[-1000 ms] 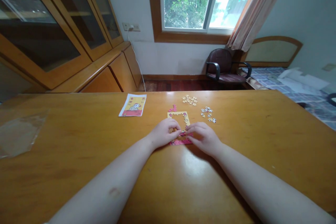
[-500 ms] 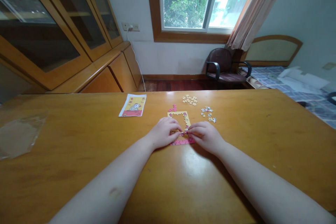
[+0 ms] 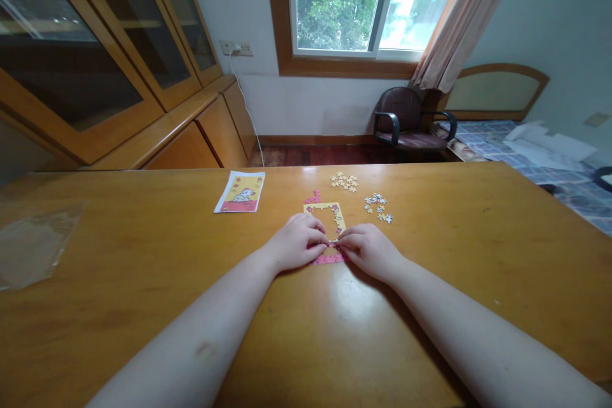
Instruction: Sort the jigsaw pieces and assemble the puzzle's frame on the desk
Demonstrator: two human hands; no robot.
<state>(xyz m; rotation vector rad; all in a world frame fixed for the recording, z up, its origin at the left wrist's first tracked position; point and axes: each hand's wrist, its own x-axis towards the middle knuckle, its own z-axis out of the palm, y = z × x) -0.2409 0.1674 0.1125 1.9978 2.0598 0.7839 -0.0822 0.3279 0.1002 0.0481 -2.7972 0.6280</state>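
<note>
A partly joined jigsaw puzzle (image 3: 341, 222) lies on the table, its yellow border at the far side and its pink border nearest me. My left hand (image 3: 297, 243) rests over the puzzle's left edge, fingertips pinched. From the right side, my right hand (image 3: 371, 250) pinches too. Between the fingertips of both hands is a small row of puzzle pieces (image 3: 332, 244), pink and pale, across the open middle of the border. Fingers hide parts of the row and both side edges.
Pink pieces (image 3: 313, 197) lie just beyond the puzzle. Yellow pieces (image 3: 344, 182) and whitish patterned pieces (image 3: 376, 201) are scattered farther right. A picture card (image 3: 241, 192) lies to the left, and a clear plastic bag (image 3: 36, 245) at the far left of the wooden table (image 3: 157, 223).
My right hand's fingers have shifted slightly left and down, closer to the left fingertips. The row of pieces now shows more pink between them. The loose pieces stay in place.
</note>
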